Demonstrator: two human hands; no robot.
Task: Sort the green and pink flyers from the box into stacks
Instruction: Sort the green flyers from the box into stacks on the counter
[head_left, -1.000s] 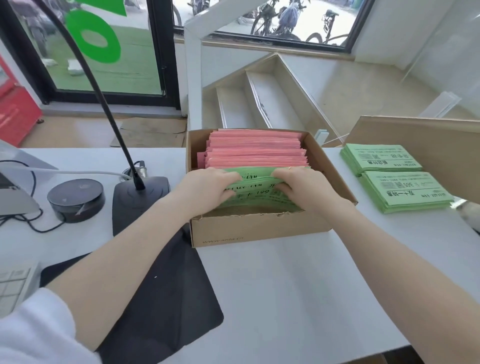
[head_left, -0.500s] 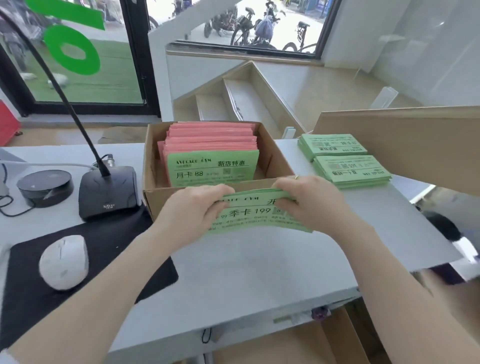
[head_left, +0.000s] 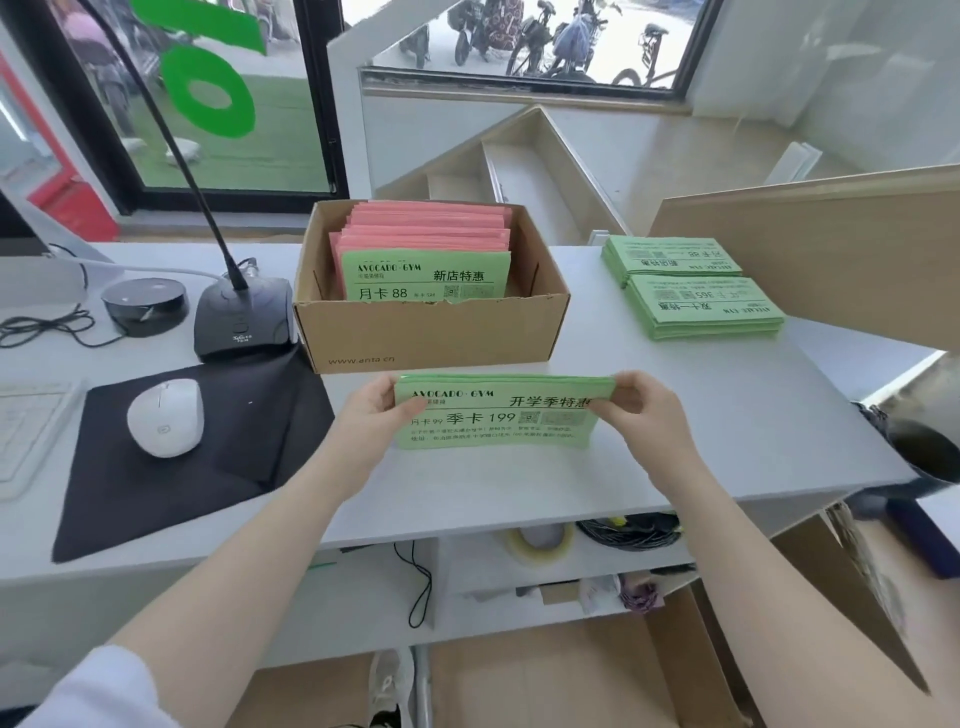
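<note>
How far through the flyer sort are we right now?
Done: two green stacks lie on the desk right of the box. In hand: the left hand and right hand hold a green bundle by its ends, in front of the box. Left: one green flyer and all the pink flyers stay boxed; no pink stack yet.

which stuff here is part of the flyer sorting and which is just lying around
Part of the job:
- green bundle held by left hand and right hand
- cardboard box
- pink flyers and a green flyer in the box
- two green stacks

Lying about:
- mouse
- desk microphone
- tape roll
</note>
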